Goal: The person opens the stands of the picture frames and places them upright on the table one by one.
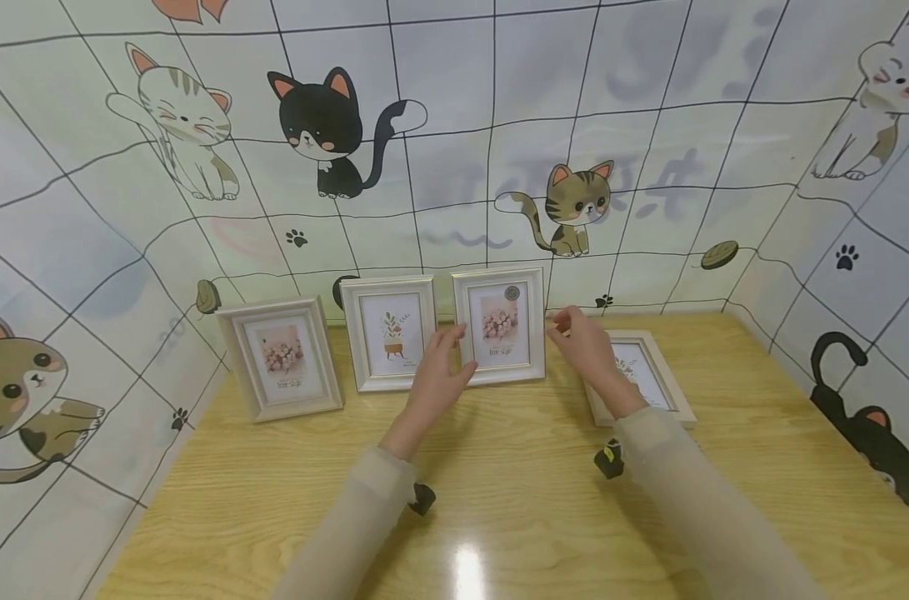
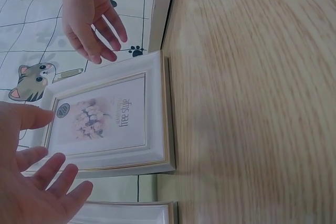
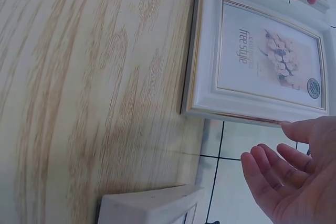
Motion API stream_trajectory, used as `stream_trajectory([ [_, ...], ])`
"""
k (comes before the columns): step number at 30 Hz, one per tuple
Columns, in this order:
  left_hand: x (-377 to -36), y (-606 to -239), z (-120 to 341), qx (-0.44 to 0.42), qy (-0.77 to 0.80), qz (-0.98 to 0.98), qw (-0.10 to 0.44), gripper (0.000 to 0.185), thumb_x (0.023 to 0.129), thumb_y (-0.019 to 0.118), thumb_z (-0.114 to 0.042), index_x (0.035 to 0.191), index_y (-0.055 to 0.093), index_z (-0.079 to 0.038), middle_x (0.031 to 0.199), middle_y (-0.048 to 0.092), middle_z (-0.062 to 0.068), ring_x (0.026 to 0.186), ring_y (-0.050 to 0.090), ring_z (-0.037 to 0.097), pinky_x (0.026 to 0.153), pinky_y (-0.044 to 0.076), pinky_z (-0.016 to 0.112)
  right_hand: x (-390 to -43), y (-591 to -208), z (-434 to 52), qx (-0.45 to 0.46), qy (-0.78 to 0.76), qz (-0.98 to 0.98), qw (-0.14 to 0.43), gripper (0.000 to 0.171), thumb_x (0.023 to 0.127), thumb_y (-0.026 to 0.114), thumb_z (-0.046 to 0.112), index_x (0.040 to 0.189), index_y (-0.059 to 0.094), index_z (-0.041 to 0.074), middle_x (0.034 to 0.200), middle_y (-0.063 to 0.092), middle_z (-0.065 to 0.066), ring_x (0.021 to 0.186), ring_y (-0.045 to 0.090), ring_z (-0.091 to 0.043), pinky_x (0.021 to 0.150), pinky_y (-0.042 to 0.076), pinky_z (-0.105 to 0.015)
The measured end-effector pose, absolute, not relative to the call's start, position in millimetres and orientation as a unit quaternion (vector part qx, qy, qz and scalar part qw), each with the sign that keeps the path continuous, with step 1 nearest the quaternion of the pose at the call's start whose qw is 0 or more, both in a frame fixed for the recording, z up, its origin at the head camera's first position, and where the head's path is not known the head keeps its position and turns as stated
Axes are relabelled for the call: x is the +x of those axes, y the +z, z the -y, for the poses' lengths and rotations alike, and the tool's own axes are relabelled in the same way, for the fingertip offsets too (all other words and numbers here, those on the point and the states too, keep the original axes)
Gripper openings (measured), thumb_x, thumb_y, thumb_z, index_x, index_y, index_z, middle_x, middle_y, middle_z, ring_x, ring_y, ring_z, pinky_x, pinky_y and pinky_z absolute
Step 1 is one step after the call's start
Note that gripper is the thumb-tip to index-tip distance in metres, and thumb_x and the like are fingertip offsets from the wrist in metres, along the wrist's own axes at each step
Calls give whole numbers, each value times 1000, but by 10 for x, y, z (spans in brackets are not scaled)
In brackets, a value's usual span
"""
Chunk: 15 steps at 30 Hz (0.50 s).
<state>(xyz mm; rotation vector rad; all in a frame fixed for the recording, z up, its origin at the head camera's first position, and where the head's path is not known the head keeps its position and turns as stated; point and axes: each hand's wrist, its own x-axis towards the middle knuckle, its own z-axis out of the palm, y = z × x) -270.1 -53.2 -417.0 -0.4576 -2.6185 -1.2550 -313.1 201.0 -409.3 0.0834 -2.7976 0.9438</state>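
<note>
1. Third picture frame [image 1: 500,324] stands upright at the back of the bench [image 1: 499,517], against the cat-print wall, beside two other standing frames [image 1: 389,332].
2. Left hand [image 1: 439,371] and right hand [image 1: 585,346] flank it, fingers relaxed, each grip slack and holding nothing. Wrist views show gaps on both sides, no contact.
3. Step looks like placing or straightening this frame.
4. Fourth frame [image 1: 644,372] lies flat under the right forearm. Likely next: pinch its edges, stand it in line.

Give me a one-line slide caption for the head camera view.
Two open hands, left hand and right hand, flank an upright white picture frame on a wooden table.
</note>
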Motion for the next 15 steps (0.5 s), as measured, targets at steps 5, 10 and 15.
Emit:
stream_trajectory([
  [5, -2690, -4154, 553, -161, -412, 892, 94, 62, 93, 69, -22, 148, 44, -11, 141, 52, 10, 127, 54, 30, 105, 50, 48, -3116, -4084, -2061, 27, 313, 945, 91, 36, 102, 55, 28, 125, 54, 0, 120, 68, -22, 103, 66, -37, 83, 55, -47],
  [10, -2676, -4143, 570, -173, -409, 892, 83, 59, 92, 70, -23, 145, 48, -11, 142, 56, 10, 127, 56, 31, 108, 48, 51, -3093, -4063, -2101, 25, 305, 948, 88, 36, 102, 54, 28, 125, 55, -1, 120, 67, -23, 102, 66, -37, 81, 56, -46],
  [15, -2655, -4135, 580, -183, -411, 890, 68, 56, 92, 71, -24, 143, 51, -10, 143, 57, 8, 127, 57, 30, 110, 47, 50, -3073, -4045, -2139, 24, 301, 950, 86, 37, 102, 53, 28, 125, 56, -1, 120, 67, -22, 100, 66, -37, 78, 56, -45],
])
